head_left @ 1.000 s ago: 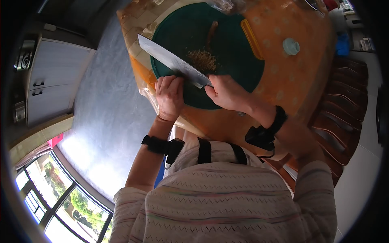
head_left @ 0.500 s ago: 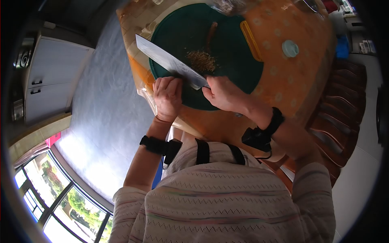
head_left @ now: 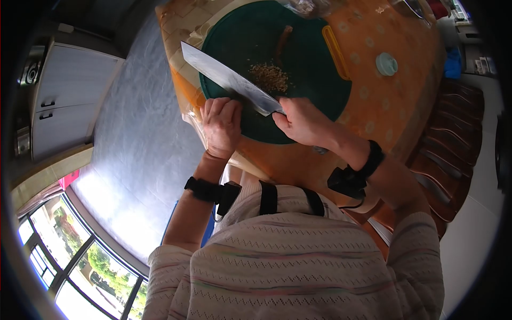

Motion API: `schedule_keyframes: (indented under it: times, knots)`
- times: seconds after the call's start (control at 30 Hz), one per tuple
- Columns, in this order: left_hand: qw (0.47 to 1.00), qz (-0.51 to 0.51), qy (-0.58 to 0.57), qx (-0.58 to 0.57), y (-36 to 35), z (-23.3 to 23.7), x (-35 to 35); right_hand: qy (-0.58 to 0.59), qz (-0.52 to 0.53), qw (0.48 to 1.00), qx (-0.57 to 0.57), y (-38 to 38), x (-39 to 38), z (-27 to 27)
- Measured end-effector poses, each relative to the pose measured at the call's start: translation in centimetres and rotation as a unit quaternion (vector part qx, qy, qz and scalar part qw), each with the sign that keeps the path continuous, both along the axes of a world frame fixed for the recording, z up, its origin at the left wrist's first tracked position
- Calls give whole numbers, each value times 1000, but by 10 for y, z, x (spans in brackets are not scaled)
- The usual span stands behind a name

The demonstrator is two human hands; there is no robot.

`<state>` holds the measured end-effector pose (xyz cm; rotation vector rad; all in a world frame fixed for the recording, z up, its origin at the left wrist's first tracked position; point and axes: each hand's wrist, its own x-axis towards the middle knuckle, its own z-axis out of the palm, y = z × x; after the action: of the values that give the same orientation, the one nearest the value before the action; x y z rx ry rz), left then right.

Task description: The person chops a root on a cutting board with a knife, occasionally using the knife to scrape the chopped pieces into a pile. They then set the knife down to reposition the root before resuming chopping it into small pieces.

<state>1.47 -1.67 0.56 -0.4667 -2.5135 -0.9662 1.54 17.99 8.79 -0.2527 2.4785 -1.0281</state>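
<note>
A large kitchen knife (head_left: 226, 76) lies slantwise over the near left part of a round green cutting board (head_left: 325, 93), its tip pointing to the far left. My right hand (head_left: 306, 121) is closed around its handle. Beside the near side of the blade, at the board's edge, my left hand (head_left: 221, 124) has its fingers curled; whatever is under the fingertips is hidden. Just beyond the blade is a heap of finely chopped light-brown bits (head_left: 270, 78). Farther back on the board rests a thin brown stick-shaped piece (head_left: 284, 44).
The board has a yellow handle (head_left: 336, 53) on its right. A pale blue-green lid or small jar (head_left: 386, 64) stands on the orange patterned tablecloth (head_left: 368, 101). A clear plastic bag (head_left: 309, 6) is at the far edge. A brown slatted chair (head_left: 448, 138) stands at right.
The board, knife and my right hand appear slightly farther right in view, much of it from the camera shifting. My left hand stays curled in nearly the same place.
</note>
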Motion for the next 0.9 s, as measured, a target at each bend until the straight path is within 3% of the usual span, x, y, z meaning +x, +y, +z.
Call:
schedule_keyframes:
  times: [0.27,0.43,0.63,0.9]
  knots:
    - [1000,-3,9,-2,3,3,-1,-3,6,1000,26,-5,2,-5]
    - [1000,-12,7,-4,0,0,-1,42,-9,999,-16,-1,5,-14]
    - [1000,-6,10,8,1,-2,1,-14,-20,1000,-8,0,5,5]
    - [1000,-6,12,-3,1,0,0,1,0,1000,11,-5,6,-2]
